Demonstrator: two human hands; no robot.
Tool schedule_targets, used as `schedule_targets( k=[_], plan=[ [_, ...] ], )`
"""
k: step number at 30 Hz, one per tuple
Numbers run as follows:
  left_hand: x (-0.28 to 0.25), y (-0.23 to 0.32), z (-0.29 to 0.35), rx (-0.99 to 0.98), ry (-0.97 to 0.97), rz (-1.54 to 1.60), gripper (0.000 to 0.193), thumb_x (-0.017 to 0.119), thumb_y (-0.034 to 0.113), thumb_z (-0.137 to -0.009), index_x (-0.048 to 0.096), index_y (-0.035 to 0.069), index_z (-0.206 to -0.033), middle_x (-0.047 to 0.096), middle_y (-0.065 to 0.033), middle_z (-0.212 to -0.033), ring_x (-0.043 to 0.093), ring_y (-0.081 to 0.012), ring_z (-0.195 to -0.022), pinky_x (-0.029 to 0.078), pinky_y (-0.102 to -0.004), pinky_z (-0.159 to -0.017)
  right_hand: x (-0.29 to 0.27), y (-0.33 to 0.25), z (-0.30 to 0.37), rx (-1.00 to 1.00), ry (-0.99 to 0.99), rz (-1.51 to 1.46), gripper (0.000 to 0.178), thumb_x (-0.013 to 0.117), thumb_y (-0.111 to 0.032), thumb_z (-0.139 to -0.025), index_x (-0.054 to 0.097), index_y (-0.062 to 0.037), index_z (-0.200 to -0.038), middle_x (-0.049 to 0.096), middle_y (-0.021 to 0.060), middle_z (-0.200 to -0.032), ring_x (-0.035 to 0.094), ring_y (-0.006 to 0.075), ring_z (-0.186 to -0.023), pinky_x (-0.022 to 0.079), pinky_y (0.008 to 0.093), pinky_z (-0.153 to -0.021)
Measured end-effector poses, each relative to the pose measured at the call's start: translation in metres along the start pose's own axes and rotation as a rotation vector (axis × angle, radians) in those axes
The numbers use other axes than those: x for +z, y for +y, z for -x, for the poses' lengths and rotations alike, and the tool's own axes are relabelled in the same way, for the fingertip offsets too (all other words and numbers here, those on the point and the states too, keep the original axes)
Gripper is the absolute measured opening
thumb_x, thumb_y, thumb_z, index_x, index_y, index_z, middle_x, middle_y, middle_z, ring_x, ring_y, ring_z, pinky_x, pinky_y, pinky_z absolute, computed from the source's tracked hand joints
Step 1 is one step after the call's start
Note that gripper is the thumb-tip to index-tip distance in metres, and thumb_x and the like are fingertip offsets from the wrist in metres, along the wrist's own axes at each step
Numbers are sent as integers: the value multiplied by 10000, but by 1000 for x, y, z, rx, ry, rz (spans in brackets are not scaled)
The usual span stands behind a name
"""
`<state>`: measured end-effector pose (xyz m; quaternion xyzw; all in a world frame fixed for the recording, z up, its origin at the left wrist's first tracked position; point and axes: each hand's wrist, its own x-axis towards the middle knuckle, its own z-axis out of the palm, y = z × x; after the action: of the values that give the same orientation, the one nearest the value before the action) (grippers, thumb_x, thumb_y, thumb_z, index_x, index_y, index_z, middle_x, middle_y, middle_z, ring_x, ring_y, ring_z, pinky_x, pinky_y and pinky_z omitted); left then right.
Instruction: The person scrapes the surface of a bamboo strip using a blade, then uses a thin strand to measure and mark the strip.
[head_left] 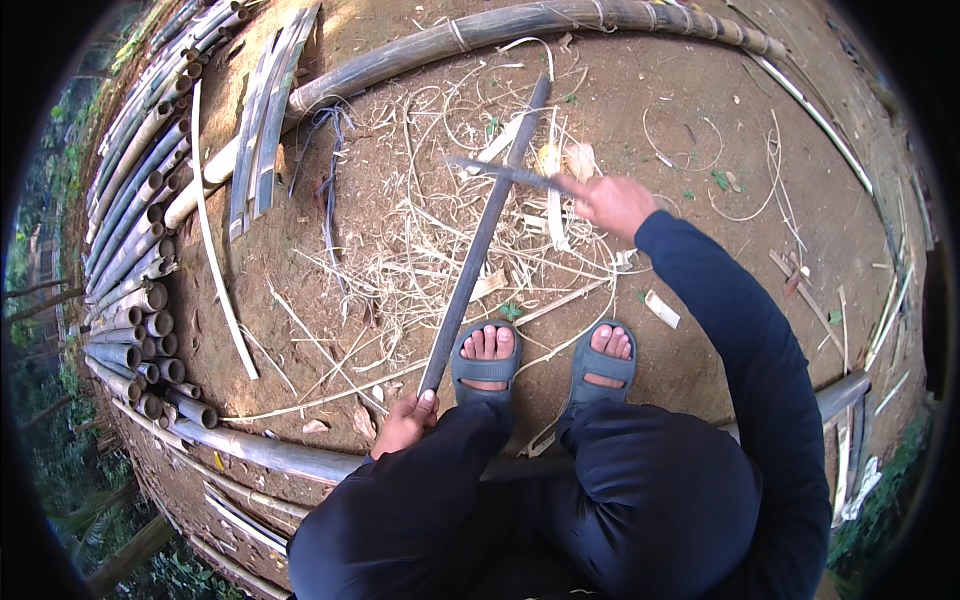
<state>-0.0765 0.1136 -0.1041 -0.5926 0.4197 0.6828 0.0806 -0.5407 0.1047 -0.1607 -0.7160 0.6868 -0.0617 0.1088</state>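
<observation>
My left hand (pixel 405 420), closed beside my left knee, grips the near end of a long dark bamboo strip (pixel 468 270). The strip slants up and away to the right, over a heap of pale shavings (pixel 400 255). Off to the right, my right hand (pixel 615 205) is wrapped round the handle of a knife (pixel 538 180). Its blade, slightly blurred, points left and lies across the upper part of the strip in this view. Whether blade and strip touch, I cannot tell.
Several cut bamboo poles (pixel 130 270) are stacked at the left. Split bamboo slats (pixel 262 130) lean on a thick bamboo pole (pixel 400 70) across the far side. Blue cord (pixel 330 185) lies near the shavings. Another pole (pixel 280 455) runs behind my sandalled feet (pixel 487 360).
</observation>
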Motion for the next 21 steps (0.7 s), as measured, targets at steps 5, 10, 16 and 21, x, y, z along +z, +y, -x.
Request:
schedule_targets(
  k=[5,10,16,21],
  plan=[
    [4,8,10,-93,-15,127,317,498,353,-1041,555,111,-845,464,46,-660,387,-57,-577,297,-238,-541,9,17,14,170,-62,-94,492,530,-224,-951,473,-239,-1440,636,110,-672,640,250,-560,589,421,-614],
    [-12,-6,14,11,201,-216,380,521,402,-1021,560,71,-837,461,27,-682,388,-91,-651,317,-283,-597,-1,41,-8,345,-172,-190,468,508,-219,-960,497,-232,-1428,629,111,-660,637,251,-563,582,415,-611],
    [-9,-41,14,0,213,-166,386,525,400,-1021,555,69,-824,451,32,-655,394,-96,-616,311,-302,-570,27,20,12,190,-15,-240,506,580,-252,-917,505,-289,-1416,671,195,-764,668,341,-636,565,469,-675],
    [-16,-52,12,143,262,-546,313,541,319,-1024,589,58,-859,515,35,-652,436,-80,-587,369,-285,-567,17,29,11,353,-104,-213,517,603,-267,-911,501,-273,-1418,685,188,-796,675,333,-648,571,474,-673]
  ],
)
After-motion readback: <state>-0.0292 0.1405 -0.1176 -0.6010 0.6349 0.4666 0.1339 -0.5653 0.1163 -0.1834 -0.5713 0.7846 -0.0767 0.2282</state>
